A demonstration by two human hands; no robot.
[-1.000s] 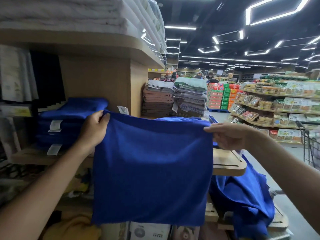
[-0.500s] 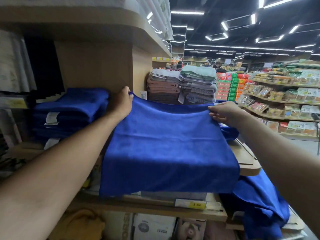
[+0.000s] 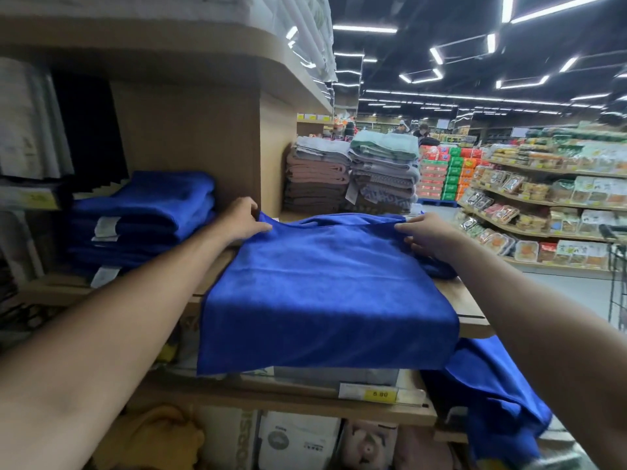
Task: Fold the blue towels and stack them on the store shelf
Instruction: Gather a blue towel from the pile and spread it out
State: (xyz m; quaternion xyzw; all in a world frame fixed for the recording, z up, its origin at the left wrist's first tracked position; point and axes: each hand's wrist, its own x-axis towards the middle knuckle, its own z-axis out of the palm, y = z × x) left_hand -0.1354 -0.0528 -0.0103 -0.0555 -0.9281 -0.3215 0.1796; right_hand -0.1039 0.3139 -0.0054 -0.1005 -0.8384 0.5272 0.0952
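Observation:
A blue towel lies spread over the wooden shelf, its near edge hanging over the front. My left hand pinches its far left corner. My right hand pinches its far right corner. To the left on the same shelf stands a stack of folded blue towels with white tags. More loose blue towel cloth hangs down at the lower right, below the shelf's end.
An upper shelf with white textiles overhangs. A wooden back panel stands behind the towels. Brown and grey towel piles sit farther back. Food shelves line the aisle at right. Boxes fill the lower shelf.
The towel came down from hanging in the air onto the shelf. Both hands moved forward and lower, still holding its far corners, which now rest at shelf level.

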